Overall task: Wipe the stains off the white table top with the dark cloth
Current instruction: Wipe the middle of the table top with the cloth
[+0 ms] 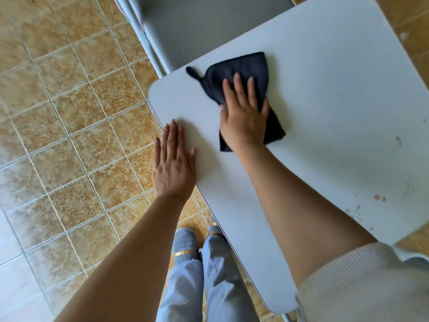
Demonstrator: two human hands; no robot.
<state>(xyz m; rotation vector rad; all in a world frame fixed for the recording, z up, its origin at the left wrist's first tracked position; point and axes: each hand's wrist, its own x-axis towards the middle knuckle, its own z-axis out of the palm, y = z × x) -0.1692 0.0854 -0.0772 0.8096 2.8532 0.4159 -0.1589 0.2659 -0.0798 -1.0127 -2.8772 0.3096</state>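
Observation:
The white table top [325, 89] fills the right half of the view. A dark cloth [241, 73] lies spread on it near the far left corner, with a small loop sticking out to the left. My right hand [243, 117] presses flat on the cloth, fingers spread, thumb curled over its right edge. My left hand [174, 163] rests flat on the table's left edge, fingers together, holding nothing. Brown and grey stains [379, 197] dot the table near its right edge, with another dark stain [398, 140] further up.
A grey folding chair [197, 26] stands against the table's far side. Tan tiled floor [69, 112] lies to the left. My legs in pale jeans and a grey shoe [185, 242] are by the table's near left edge.

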